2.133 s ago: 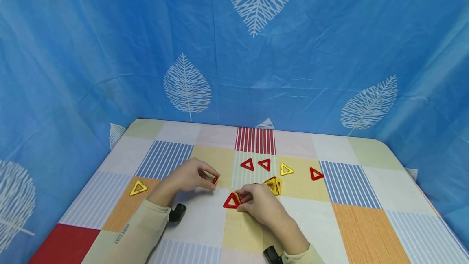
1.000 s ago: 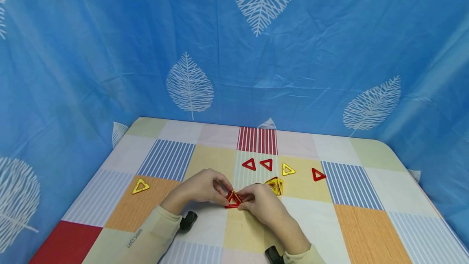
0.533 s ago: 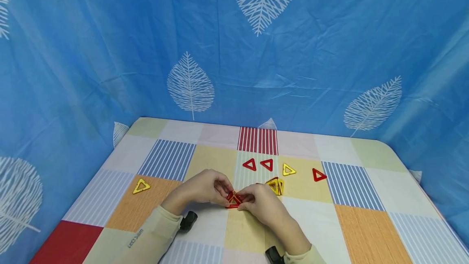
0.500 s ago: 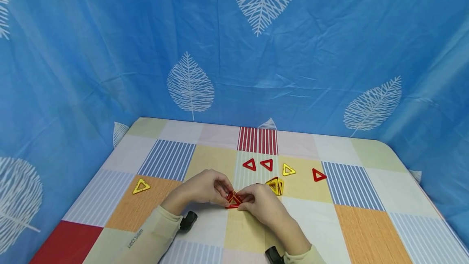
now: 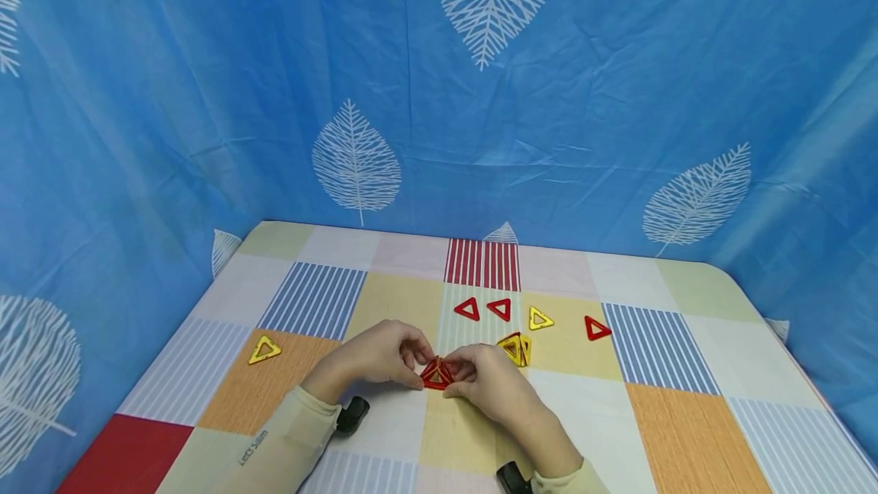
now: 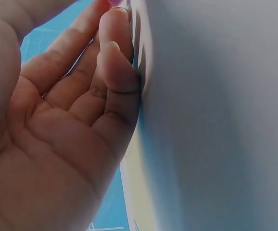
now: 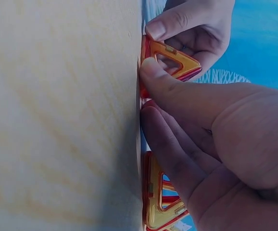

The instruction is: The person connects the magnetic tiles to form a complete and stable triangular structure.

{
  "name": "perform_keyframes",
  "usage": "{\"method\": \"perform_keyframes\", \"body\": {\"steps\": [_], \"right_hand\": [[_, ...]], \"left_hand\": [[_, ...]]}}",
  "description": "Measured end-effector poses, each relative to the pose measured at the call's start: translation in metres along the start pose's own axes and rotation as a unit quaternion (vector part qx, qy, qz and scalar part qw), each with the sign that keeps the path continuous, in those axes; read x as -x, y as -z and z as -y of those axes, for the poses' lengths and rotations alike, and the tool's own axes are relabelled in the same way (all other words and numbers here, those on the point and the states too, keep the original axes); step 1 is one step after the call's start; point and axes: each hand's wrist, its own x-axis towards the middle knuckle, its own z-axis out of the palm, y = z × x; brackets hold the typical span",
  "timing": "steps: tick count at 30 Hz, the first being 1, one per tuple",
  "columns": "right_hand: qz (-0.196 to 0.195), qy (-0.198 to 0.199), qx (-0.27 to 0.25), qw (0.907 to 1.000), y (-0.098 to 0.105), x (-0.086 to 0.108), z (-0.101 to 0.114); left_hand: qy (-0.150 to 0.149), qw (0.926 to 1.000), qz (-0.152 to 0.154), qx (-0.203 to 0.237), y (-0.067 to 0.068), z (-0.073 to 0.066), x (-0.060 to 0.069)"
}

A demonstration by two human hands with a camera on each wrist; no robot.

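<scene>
A small pyramid of red and yellow magnetic triangle tiles (image 5: 437, 376) stands on the cloth between both hands. My left hand (image 5: 382, 353) holds its left side, with the thumb low by the base and the fingers behind. My right hand (image 5: 492, 383) pinches its right side. In the right wrist view, both thumbs press near the bottom edge of the tilted orange-looking tile (image 7: 187, 60). The left wrist view shows mainly the left palm (image 6: 57, 144), with a bit of red at the fingertips. The pyramid's back is hidden by fingers.
Another tile pyramid (image 5: 513, 349) stands just behind the right hand. Loose flat tiles lie around: red ones (image 5: 468, 309) at the back, a yellow one (image 5: 540, 318), a red one (image 5: 597, 328) at right and a yellow one (image 5: 264, 349) at far left. A blue curtain (image 5: 274, 97) hangs behind.
My left hand has moved right, bringing a red tile to the tiles at my right hand, where a pyramid now stands. In the last half second the left fingers have shifted slightly.
</scene>
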Motion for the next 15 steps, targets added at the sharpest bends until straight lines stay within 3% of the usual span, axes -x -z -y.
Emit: {"method": "perform_keyframes", "body": {"steps": [9,15], "right_hand": [[-0.020,0.024,0.028,0.9991,0.0007,0.0006,-0.0006],[-0.022,0.012,0.022,0.9995,0.0025,0.0015,0.0007]], "left_hand": [[-0.042,0.9981,-0.001,-0.045,0.0000,0.0010,0.0003],[-0.029,0.9984,-0.024,-0.042,-0.0007,-0.0011,0.0004]]}}
